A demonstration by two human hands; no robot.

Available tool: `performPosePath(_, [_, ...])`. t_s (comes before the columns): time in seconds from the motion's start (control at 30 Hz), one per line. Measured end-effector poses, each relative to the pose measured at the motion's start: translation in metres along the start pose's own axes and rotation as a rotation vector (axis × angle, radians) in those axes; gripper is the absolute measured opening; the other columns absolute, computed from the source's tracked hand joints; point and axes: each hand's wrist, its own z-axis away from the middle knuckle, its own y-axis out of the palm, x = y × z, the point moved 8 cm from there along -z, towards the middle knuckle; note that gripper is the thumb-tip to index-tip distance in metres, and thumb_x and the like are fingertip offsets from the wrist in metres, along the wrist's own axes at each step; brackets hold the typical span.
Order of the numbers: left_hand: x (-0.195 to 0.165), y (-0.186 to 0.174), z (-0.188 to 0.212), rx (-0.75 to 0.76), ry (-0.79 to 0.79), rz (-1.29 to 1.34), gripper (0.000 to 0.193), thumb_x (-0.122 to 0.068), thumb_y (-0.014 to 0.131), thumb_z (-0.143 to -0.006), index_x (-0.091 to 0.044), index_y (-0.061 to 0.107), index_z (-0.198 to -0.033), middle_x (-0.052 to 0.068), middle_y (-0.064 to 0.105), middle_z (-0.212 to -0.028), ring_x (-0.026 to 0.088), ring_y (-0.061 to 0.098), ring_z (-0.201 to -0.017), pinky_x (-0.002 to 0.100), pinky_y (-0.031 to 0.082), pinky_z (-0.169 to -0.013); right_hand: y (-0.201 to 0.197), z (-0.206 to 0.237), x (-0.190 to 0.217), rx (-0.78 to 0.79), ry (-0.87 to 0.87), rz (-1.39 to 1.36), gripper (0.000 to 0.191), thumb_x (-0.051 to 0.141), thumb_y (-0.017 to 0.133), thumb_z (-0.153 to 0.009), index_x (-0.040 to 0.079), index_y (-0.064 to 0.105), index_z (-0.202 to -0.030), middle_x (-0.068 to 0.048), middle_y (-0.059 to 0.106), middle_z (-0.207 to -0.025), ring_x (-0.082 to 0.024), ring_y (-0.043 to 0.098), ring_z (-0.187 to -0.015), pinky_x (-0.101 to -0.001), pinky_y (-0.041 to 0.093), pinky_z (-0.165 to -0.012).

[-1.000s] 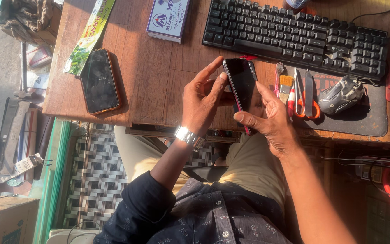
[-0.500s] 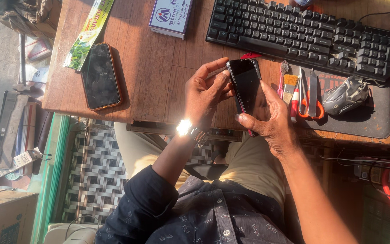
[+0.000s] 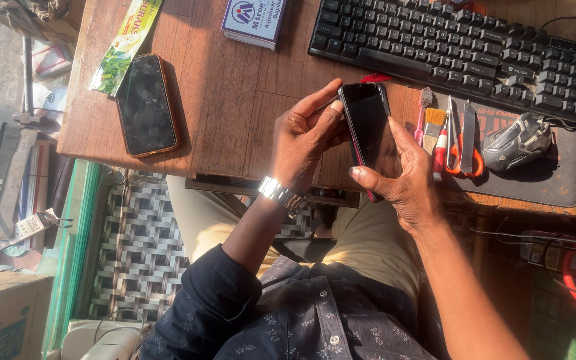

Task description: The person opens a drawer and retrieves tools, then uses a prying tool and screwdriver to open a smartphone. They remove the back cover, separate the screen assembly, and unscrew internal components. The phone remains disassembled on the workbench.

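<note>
I hold a black smartphone with a dark screen over the near edge of a wooden table. My right hand cradles it from below and from the right, thumb across the lower edge. My left hand, with a metal watch on its wrist, grips the phone's left side, fingertips at the top corner.
A second phone in an orange case lies at the table's left, by a green packet. A black keyboard, a white-and-blue box, brushes, scissors and a mouse on a mat sit behind and right.
My left hand's fingers have closed from a spread pose onto the phone's left edge. The phone has stayed in my right hand.
</note>
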Motion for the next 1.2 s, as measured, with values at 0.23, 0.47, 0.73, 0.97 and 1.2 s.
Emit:
performPosePath(0.23, [-0.001, 0.0, -0.002, 0.007, 0.002, -0.002, 0.044, -0.013, 0.064, -0.102, -0.002, 0.056, -0.143, 0.015, 0.074, -0.117, 0.02, 0.076, -0.1, 0.038, 0.066, -0.088, -0.002, -0.002, 0.0, -0.008, -0.028, 0.04, 0.112, 0.025, 0.089, -0.068, -0.012, 0.031, -0.156, -0.021, 0.05, -0.155, -0.028, 0.041, -0.151, -0.0388, 0.026, -0.128])
performPosePath(0.47, [0.007, -0.007, -0.008, -0.041, 0.006, -0.074, 0.044, -0.015, 0.066, -0.1, -0.001, 0.06, -0.14, 0.01, 0.076, -0.106, 0.014, 0.075, -0.087, 0.03, 0.065, -0.077, 0.006, 0.0, 0.01, 0.013, -0.03, 0.024, 0.102, 0.015, 0.084, -0.07, -0.009, 0.035, -0.156, -0.02, 0.051, -0.15, -0.027, 0.046, -0.145, -0.04, 0.035, -0.124])
performPosePath(0.73, [0.015, -0.01, -0.011, -0.052, -0.003, -0.047, 0.046, -0.015, 0.071, -0.099, -0.002, 0.061, -0.142, 0.005, 0.074, -0.093, 0.007, 0.067, -0.075, 0.029, 0.064, -0.072, 0.002, -0.001, 0.004, 0.008, -0.047, 0.082, 0.105, 0.017, 0.086, -0.072, -0.01, 0.029, -0.157, -0.022, 0.045, -0.156, -0.03, 0.039, -0.152, -0.0413, 0.029, -0.127])
performPosePath(0.97, [0.007, -0.007, -0.005, -0.019, 0.007, -0.053, 0.047, -0.018, 0.067, -0.099, -0.003, 0.057, -0.143, 0.013, 0.075, -0.114, 0.017, 0.076, -0.096, 0.037, 0.068, -0.084, 0.0, -0.001, -0.003, 0.013, -0.012, 0.052, 0.112, 0.025, 0.088, -0.069, -0.012, 0.03, -0.157, -0.026, 0.042, -0.158, -0.034, 0.033, -0.154, -0.0431, 0.022, -0.129])
performPosePath(1.2, [0.009, 0.014, 0.007, 0.062, 0.094, -0.001, 0.053, -0.022, 0.065, -0.101, -0.009, 0.047, -0.15, 0.004, 0.066, -0.136, 0.01, 0.066, -0.12, 0.029, 0.057, -0.101, 0.002, -0.002, 0.005, 0.023, -0.03, -0.073, 0.113, 0.034, 0.089, -0.07, -0.011, 0.033, -0.158, -0.022, 0.044, -0.161, -0.027, 0.036, -0.155, -0.0376, 0.02, -0.13])
